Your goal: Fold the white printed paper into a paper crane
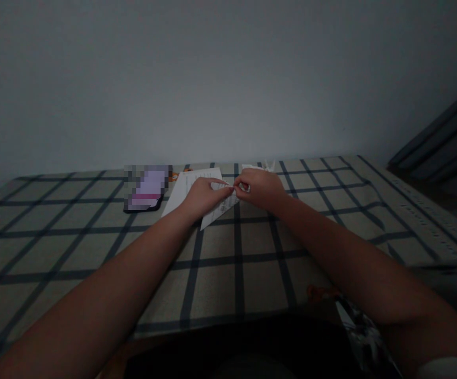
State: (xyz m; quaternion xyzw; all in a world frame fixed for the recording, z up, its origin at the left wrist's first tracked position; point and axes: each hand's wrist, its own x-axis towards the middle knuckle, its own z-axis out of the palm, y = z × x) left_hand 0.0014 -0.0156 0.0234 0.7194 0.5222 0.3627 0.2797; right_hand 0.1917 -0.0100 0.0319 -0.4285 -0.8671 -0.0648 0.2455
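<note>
Both my arms reach forward over a checked cloth (94,231). My left hand (202,197) rests on a white printed sheet of paper (191,187) and pinches a folded part of it with its fingertips. My right hand (262,188) meets it at the same spot, its fingers closed on the paper's folded corner (220,209). The fingertips of the two hands touch each other. The light is dim, so the print on the sheet cannot be read.
A dark phone with a lit screen (146,188) lies just left of the paper. Something small and white (266,167) lies behind my right hand. A plain wall rises behind the surface. A dark striped object (441,142) stands at the right.
</note>
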